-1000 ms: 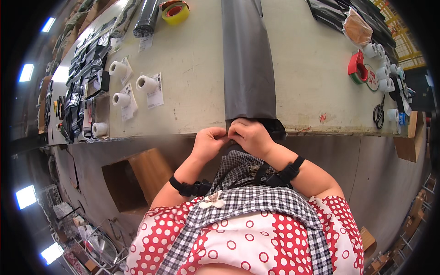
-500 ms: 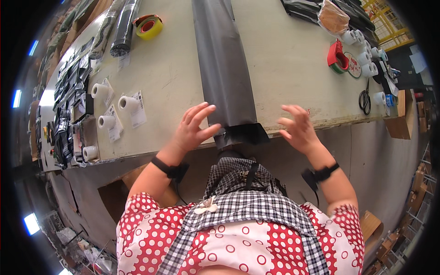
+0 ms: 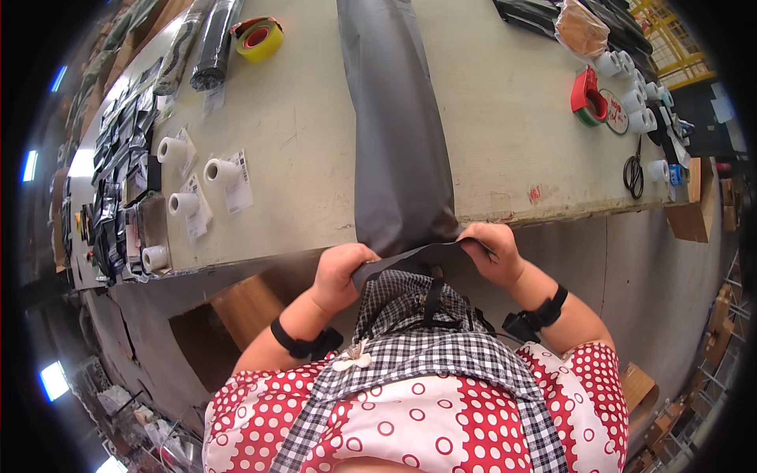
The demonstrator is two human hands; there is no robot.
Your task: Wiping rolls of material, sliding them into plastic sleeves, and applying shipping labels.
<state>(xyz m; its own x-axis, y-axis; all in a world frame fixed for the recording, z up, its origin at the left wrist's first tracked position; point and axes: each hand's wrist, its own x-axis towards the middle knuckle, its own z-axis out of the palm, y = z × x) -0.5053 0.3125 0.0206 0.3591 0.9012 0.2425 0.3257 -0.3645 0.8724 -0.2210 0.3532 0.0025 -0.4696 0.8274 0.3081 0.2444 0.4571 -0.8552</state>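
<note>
A long dark grey plastic bag [image 3: 400, 150] stretches away from me across the table, its near end drawn over the table's front edge. My left hand [image 3: 341, 276] is closed on the left corner of its open mouth. At the opposite corner, my right hand [image 3: 494, 252] pinches the rim with the thumb on top. Between my two fists the mouth's edge spans in a shallow arc in front of my checked apron. The inside of the bag is mostly hidden, and so is its far end, which runs out of view.
On the pale table [image 3: 292, 150], label rolls [image 3: 223, 172] and a yellow tape roll [image 3: 259, 40] are to the left, beside black packages [image 3: 122, 158]. Rightward are a red tape dispenser [image 3: 587, 96], black scissors [image 3: 633, 175] and several white rolls [image 3: 637, 102]. A cardboard box [image 3: 236, 315] stands underneath.
Both hands, open and apart above the table edge before, have come down and taken hold of the bag's near end. The folded end has been pulled toward me and spread.
</note>
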